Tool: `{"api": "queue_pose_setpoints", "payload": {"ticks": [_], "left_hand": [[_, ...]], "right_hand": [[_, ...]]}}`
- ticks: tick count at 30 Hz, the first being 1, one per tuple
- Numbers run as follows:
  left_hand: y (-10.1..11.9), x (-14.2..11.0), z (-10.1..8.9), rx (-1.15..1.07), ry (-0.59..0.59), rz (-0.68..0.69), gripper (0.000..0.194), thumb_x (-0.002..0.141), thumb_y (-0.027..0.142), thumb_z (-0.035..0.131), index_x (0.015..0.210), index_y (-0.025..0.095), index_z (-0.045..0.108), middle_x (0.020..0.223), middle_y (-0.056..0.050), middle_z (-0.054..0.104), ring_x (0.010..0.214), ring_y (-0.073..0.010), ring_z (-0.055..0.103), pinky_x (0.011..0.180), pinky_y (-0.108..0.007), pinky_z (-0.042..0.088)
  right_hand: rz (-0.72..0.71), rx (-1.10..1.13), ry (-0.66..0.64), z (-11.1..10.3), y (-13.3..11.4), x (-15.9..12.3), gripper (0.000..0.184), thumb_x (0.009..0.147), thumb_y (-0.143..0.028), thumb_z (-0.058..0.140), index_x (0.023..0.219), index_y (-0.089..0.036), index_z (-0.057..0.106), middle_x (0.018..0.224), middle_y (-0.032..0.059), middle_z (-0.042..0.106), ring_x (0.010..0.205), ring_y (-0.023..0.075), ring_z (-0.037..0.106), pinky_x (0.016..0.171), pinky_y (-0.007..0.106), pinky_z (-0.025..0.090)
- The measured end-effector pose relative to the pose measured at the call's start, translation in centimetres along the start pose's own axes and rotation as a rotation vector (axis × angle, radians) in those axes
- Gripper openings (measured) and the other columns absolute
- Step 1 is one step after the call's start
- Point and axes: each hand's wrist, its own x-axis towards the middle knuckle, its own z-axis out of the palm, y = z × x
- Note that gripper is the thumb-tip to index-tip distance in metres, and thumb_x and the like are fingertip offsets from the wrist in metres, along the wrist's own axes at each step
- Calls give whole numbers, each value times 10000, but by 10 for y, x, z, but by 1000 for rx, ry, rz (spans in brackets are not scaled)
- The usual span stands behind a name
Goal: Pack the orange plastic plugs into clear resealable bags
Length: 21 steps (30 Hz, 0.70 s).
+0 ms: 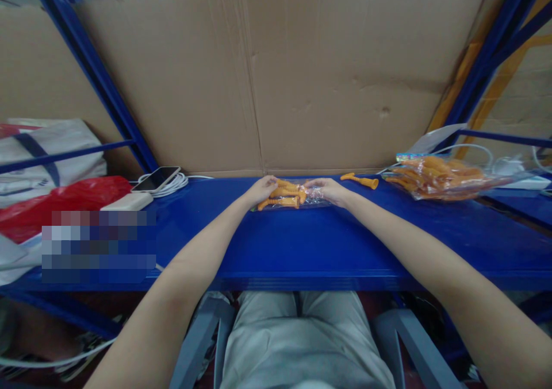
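So, our left hand (261,189) is at the left end of some orange pieces (287,192), our right hand (328,190) on the clear plastic (315,203) around or under them. Can't tell if either's closed. They're mid-way along our blue table (302,245); rightward lie a loose orange piece (366,182), then a stuffed bag (440,176).

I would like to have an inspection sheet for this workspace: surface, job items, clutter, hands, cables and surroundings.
Surface: blue tabletop.
Job items: orange pieces with clear plastic; loose orange piece to their right; filled bag farther right.
Clutter: phone, white box, red plastic bag, all left.
Hands: left hand at the orange pieces, right hand at the plastic; exact grip unclear.
Cables: white coil by the phone; white cable right.
Surroundings: cardboard behind, blue metal frame.
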Motion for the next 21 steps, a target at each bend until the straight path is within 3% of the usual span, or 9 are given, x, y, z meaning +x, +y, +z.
{"api": "queue_pose_setpoints", "payload": {"ticks": [5,9,13,17,21], "left_hand": [[-1,1,1,-39,-26,32,178,814,111,495,955,171,587,1199,-77,643,1106,-154,593,953,-274,445],[-1,2,2,-17,-27,16,182,804,133,516,958,171,606,1160,-78,661,1088,-168,608,941,-286,459],[-1,2,1,-30,-35,0,191,809,149,512,978,152,603,1142,-98,667,1073,-184,616,927,-301,470],[-4,4,0,-47,-36,9,198,800,156,526,982,156,604,1198,-98,646,1112,-188,599,966,-315,448],[-9,8,1,-49,-32,36,185,787,141,529,954,162,607,1215,-87,644,1154,-178,575,1014,-316,408]], "right_hand": [[59,46,26,-1,3,1,213,685,-3,677,844,-142,649,892,54,682,704,112,633,779,271,536],[108,95,8,-2,0,1,143,747,-21,642,803,-145,600,682,10,626,560,92,573,638,241,528],[130,111,-45,-3,-4,-2,142,775,-1,607,793,-141,587,597,-8,602,486,76,544,523,194,481],[140,118,-57,-1,-7,-6,147,784,5,586,817,-138,580,556,-3,606,466,92,564,491,194,484],[159,169,15,4,-8,-7,193,781,47,554,804,-145,559,544,-11,603,464,92,585,488,187,509]]}}
